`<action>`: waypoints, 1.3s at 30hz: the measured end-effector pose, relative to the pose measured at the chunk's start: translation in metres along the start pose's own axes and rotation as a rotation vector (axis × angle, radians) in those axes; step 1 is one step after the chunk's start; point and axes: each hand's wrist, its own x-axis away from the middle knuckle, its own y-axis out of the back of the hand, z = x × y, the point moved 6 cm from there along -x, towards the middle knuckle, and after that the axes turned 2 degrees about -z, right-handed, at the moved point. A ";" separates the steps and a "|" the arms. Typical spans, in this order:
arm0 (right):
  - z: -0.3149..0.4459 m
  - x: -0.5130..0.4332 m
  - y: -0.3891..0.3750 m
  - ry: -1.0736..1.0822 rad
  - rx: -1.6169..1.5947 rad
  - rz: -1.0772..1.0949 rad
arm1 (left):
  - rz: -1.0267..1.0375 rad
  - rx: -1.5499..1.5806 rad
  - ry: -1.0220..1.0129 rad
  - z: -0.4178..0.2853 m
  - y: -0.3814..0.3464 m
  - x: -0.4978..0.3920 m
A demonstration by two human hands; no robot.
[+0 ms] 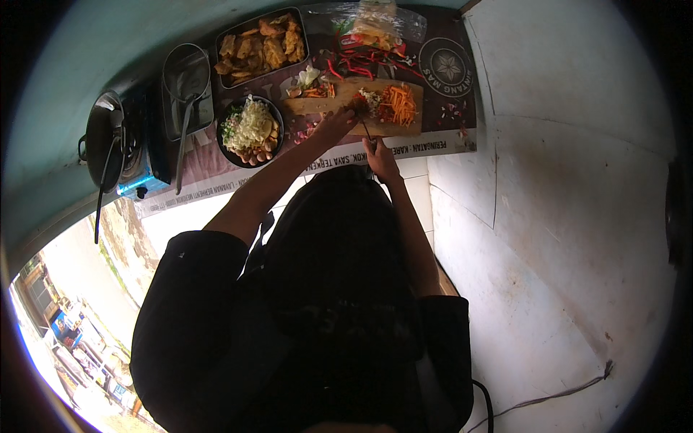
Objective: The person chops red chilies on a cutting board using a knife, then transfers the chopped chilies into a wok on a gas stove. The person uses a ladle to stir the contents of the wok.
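My right hand [381, 158] is closed around the handle of a knife [367, 129] at the near edge of a wooden cutting board [308, 107]. The blade points away over the board. My left hand [340, 122] rests on the board by the blade, beside chopped red chilies [360, 99]; whether its fingers grip anything is too dark to tell. Chopped pale pieces [371, 97] and carrot strips [400, 105] lie on the right part of the board. More carrot pieces [319, 91] are at its left end. Whole red chilies [354, 62] lie behind it.
Left of the board stands a black plate [221, 142] of chopped vegetables. Behind are a tray [217, 40] of fried food and a plastic bag [414, 24]. Further left are a metal pan [170, 116] with a ladle [184, 146], and a wok [100, 146] on a gas stove [154, 173]. A wall [541, 162] bounds the right.
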 end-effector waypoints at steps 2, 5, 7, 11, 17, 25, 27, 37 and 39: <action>-0.008 0.014 -0.001 -0.056 -0.006 0.039 | -0.010 -0.018 0.018 -0.001 -0.002 0.001; -0.018 0.032 0.004 -0.143 0.069 0.014 | -0.026 0.010 0.045 -0.004 -0.002 0.003; -0.019 0.033 0.007 -0.150 0.064 -0.015 | 0.016 0.079 0.111 -0.008 -0.003 0.006; -0.008 0.022 0.009 -0.093 -0.054 -0.036 | -0.032 0.192 0.160 -0.013 0.003 0.010; -0.004 0.035 0.007 -0.138 -0.080 0.051 | -0.045 0.308 0.199 -0.011 -0.004 0.007; -0.010 0.033 0.000 -0.127 -0.100 0.093 | -0.020 0.370 0.221 -0.006 0.002 0.007; -0.012 0.031 -0.003 -0.132 -0.108 0.094 | -0.030 0.365 0.214 -0.006 0.005 0.007; -0.016 0.029 -0.007 -0.080 -0.099 -0.003 | -0.039 0.355 0.175 -0.002 -0.002 0.007; -0.020 0.036 -0.001 -0.155 -0.067 0.007 | -0.064 0.245 0.134 0.000 0.000 0.007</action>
